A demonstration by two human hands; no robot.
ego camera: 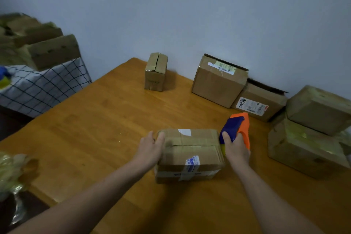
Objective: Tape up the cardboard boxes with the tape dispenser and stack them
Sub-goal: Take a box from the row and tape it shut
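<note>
Our left hand (152, 148) presses with straight fingers on the left end of the box (190, 155), which lies toward the near edge of the desk (95, 119). Our right hand (236, 151) has its fingers clamped on the tape dispenser (238, 126), just beside the box's right end. The other boxes (218, 80) stand along the far edge, and two stacked boxes (311, 129) at the right edge.

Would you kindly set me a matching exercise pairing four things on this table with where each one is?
Things:
1. tape dispenser
2. left hand
3. small box
4. two stacked boxes

Places:
A. against the near box's left end
B. alone by the wall
C. in the right hand
D. at the table's right side

Pairs: 1-C, 2-A, 3-B, 4-D.
</note>
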